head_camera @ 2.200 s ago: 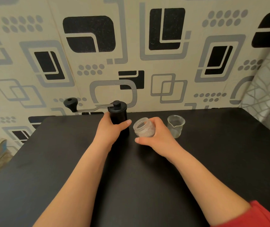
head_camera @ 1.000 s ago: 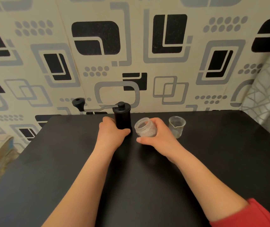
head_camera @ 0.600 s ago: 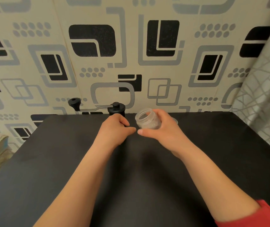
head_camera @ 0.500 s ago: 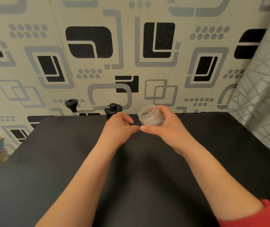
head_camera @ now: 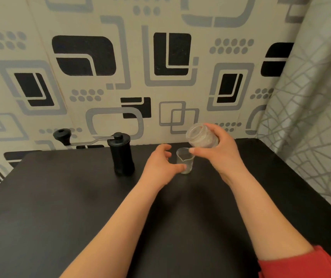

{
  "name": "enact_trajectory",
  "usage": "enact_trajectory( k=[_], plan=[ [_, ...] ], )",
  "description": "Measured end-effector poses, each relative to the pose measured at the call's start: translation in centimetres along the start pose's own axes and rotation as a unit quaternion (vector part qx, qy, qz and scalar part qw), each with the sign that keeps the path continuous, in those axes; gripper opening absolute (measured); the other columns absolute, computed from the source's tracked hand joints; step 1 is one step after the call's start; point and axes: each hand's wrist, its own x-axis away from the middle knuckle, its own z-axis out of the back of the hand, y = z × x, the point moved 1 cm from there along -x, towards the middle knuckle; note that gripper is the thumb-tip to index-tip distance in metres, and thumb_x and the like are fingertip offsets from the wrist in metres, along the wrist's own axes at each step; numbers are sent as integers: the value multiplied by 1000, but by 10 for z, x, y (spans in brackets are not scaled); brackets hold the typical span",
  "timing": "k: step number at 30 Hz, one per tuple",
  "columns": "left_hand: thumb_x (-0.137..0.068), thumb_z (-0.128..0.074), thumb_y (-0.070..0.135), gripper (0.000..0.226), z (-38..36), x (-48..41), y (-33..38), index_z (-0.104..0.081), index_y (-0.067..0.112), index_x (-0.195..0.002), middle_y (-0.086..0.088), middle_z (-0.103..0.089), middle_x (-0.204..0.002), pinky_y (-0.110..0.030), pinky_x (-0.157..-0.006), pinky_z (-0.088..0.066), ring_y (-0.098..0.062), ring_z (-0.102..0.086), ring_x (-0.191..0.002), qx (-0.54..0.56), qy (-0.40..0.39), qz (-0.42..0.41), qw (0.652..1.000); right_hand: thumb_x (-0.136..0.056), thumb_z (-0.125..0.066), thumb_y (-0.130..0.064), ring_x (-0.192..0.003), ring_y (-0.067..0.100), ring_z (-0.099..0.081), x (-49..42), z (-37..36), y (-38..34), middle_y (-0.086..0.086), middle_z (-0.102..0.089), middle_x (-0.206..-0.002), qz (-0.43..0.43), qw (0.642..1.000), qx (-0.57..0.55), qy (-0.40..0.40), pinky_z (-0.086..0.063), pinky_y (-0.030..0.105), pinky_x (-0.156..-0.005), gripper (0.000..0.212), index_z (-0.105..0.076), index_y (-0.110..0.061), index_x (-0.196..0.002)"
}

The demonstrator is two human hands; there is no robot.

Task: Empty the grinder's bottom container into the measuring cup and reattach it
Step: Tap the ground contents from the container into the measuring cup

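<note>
The black hand grinder [head_camera: 121, 157] stands upright on the black table [head_camera: 50, 207], its crank handle [head_camera: 63, 135] pointing left, with nothing holding it. My right hand [head_camera: 222, 157] grips the clear bottom container [head_camera: 200, 137], lifted and tilted with its mouth toward the upper left, just above and behind the small clear measuring cup [head_camera: 185, 160]. The cup stands on the table between my hands. My left hand [head_camera: 160, 165] is beside the cup's left side, fingers spread, with the thumb tip against the cup's lower wall.
A patterned wall [head_camera: 160, 77] runs right behind the table's back edge. A grey patterned curtain [head_camera: 311, 117] hangs along the right side. My red sleeve [head_camera: 301, 263] shows at the bottom right.
My left hand let go of the grinder and moved right to the measuring cup. My right hand lifted the container and tilted it above the cup. The view shifted right.
</note>
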Motion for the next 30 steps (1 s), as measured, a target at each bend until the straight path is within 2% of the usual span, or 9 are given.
enact_trajectory(
  k=[3, 7, 9, 12, 15, 19, 23, 26, 30],
  plan=[
    [-70, -85, 28, 83, -9, -4, -2, -42, 24, -141, 7, -55, -123, -11, -61, -32, -7, -50, -105, 1, -9, 1, 1000, -68, -88, -9, -99, -19, -50, -3, 4, 11, -31, -54, -111, -3, 1000, -5, 17, -43, 1, -69, 71, -53, -47, -117],
    [-71, -85, 25, 81, -18, -7, -5, -44, 23, -140, 5, -58, -129, -8, -61, -31, -8, -52, -110, 7, -2, -13, 1000, -67, -91, -20, -107, -9, -51, -4, 6, 24, -22, -55, -122, -15, 1000, -13, 22, -42, 11, -78, 75, -51, -40, -127],
    [-70, -85, 26, 80, -22, -9, -7, -45, 22, -139, 4, -58, -131, -9, -68, -34, -12, -54, -116, 9, 0, -20, 1000, -63, -93, -25, -106, -3, -56, -6, 6, 28, -18, -57, -120, -29, 999, -29, 33, -48, 17, -81, 75, -49, -35, -124],
    [-69, -86, 28, 80, -25, -10, -9, -46, 20, -138, 3, -59, -132, -21, -86, -40, -14, -55, -118, 7, -3, -27, 1000, -62, -93, -25, -108, 7, -62, -8, 8, 33, -11, -62, -118, -44, 997, -61, 29, -55, 35, -94, 68, -52, -36, -115],
    [-69, -87, 29, 80, -26, -11, -10, -47, 21, -137, 4, -59, -132, -23, -90, -40, -14, -55, -118, 11, -2, -30, 999, -64, -92, -21, -114, 14, -64, -8, 8, 35, -7, -66, -120, -54, 994, -99, 12, -55, 46, -98, 62, -56, -37, -112],
    [-70, -86, 30, 73, -27, -10, -11, -50, 24, -132, 9, -60, -125, -14, -78, -38, -7, -54, -108, 8, -10, -45, 999, -70, -88, -16, -118, 18, -63, -7, 5, 36, -3, -66, -124, -68, 989, -132, -18, -56, 45, -97, 58, -61, -30, -119],
    [-72, -85, 25, 61, -25, -11, -13, -54, 26, -124, 13, -62, -116, -9, -73, -36, -6, -57, -103, 23, -8, -43, 999, -75, -84, -17, -116, 19, -63, -6, 3, 33, -7, -64, -124, -79, 983, -160, -31, -60, 31, -83, 51, -65, -36, -117],
    [-74, -83, 23, 49, -24, -11, -13, -55, 29, -113, 14, -63, -111, -9, -73, -37, -6, -59, -102, 19, -7, -42, 999, -71, -84, -25, -122, 21, -59, -6, 3, 31, -1, -59, -135, -101, 979, -176, -31, -57, 33, -87, 66, -59, -28, -132],
    [-74, -82, 24, 46, -22, -10, -14, -56, 28, -112, 13, -64, -110, -10, -72, -38, -6, -60, -100, 6, 4, -45, 999, -56, -85, -36, -115, 22, -66, -5, 2, 28, 4, -67, -128, -122, 968, -218, -14, -55, 32, -84, 80, -57, -24, -129]
  ],
)
